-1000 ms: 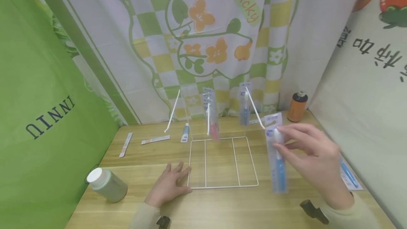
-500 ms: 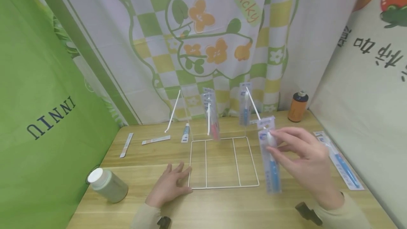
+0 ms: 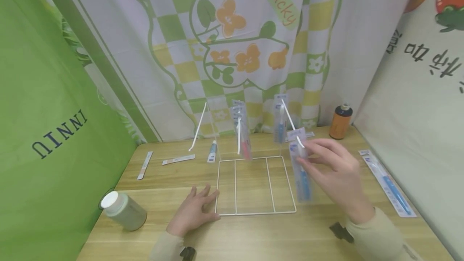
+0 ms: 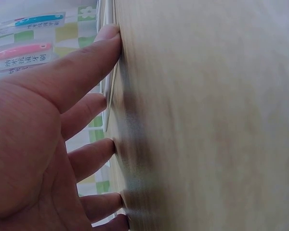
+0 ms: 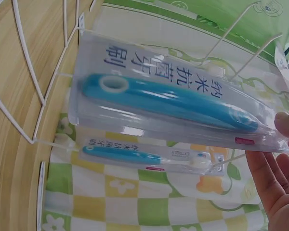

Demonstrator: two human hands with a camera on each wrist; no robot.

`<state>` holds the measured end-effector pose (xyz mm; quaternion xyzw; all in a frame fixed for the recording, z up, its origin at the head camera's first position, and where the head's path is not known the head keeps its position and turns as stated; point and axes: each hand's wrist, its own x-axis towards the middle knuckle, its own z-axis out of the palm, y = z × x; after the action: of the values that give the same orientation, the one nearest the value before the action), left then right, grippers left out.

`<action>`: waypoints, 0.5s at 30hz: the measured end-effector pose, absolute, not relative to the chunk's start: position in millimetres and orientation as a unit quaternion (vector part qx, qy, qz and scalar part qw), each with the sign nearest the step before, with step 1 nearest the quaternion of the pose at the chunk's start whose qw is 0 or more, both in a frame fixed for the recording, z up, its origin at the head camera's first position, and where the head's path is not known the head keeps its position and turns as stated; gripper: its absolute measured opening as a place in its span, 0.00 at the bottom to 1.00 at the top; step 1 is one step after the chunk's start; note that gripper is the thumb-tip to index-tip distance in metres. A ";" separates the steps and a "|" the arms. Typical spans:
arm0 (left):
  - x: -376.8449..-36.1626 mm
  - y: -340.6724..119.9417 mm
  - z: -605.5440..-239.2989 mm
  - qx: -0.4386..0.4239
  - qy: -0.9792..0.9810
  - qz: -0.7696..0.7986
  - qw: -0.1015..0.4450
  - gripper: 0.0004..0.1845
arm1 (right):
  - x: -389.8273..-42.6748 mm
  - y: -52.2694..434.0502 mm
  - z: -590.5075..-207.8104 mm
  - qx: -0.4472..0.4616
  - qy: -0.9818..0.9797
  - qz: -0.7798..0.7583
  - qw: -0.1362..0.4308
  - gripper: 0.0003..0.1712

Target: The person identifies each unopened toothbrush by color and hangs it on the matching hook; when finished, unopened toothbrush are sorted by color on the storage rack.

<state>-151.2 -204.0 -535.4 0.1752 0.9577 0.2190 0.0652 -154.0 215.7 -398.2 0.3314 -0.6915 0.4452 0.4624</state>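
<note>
My right hand pinches a packaged blue toothbrush near its top, upright at the front tip of the right hook. In the head view the hook crosses the package's upper card; whether it passes through the hole I cannot tell. The right wrist view shows the blue handle close up. Another blue toothbrush pack hangs farther back on that hook, and pink-handled packs hang on the middle hook. My left hand, fingers spread, rests on the table and touches the left side of the white wire rack.
The rack's left hook carries nothing. Behind lies a small tube. Two narrow packets lie at left, near a green bottle. At right are another packaged blue toothbrush and an orange bottle.
My right hand has moved left and slightly up with the packaged toothbrush, bringing its top to the right hook's tip. My left hand stays in place.
</note>
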 end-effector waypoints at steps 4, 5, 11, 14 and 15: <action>-149.9 -203.8 -534.0 0.175 0.957 0.221 0.062 0.44 | -164.5 210.0 -400.3 0.326 -0.686 0.451 0.469 0.24; -149.6 -203.8 -533.6 0.176 0.957 0.221 0.063 0.44 | -166.9 208.6 -400.5 0.323 -0.687 0.452 0.469 0.23; -148.1 -202.9 -530.7 0.178 0.955 0.226 0.067 0.44 | -183.5 202.4 -401.4 0.297 -0.691 0.445 0.486 0.20; -147.8 -202.6 -530.7 0.180 0.955 0.226 0.064 0.44 | -194.9 201.2 -404.0 0.283 -0.695 0.437 0.496 0.18; -147.6 -202.5 -530.5 0.180 0.956 0.225 0.064 0.44 | -198.9 201.1 -405.3 0.279 -0.697 0.435 0.497 0.19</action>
<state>-147.6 -202.5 -530.5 0.1796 0.9555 0.2251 0.0640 -198.9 201.1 -405.3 0.2792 -0.6968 0.4352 0.4972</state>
